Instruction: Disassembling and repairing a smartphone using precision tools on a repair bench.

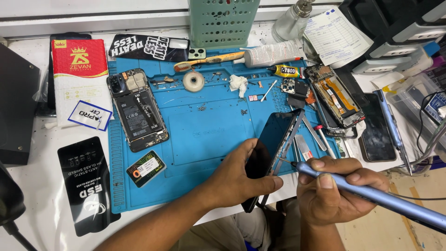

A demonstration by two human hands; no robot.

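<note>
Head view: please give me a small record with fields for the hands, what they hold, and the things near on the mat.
left hand: holds a dark phone on its edge, tilted
right hand: grips a blue electric screwdriver, tip at the phone's frame
surface: blue repair mat
left on mat: opened phone, battery showing
right on mat: second opened phone
back of mat: tape roll, glue tube
</note>
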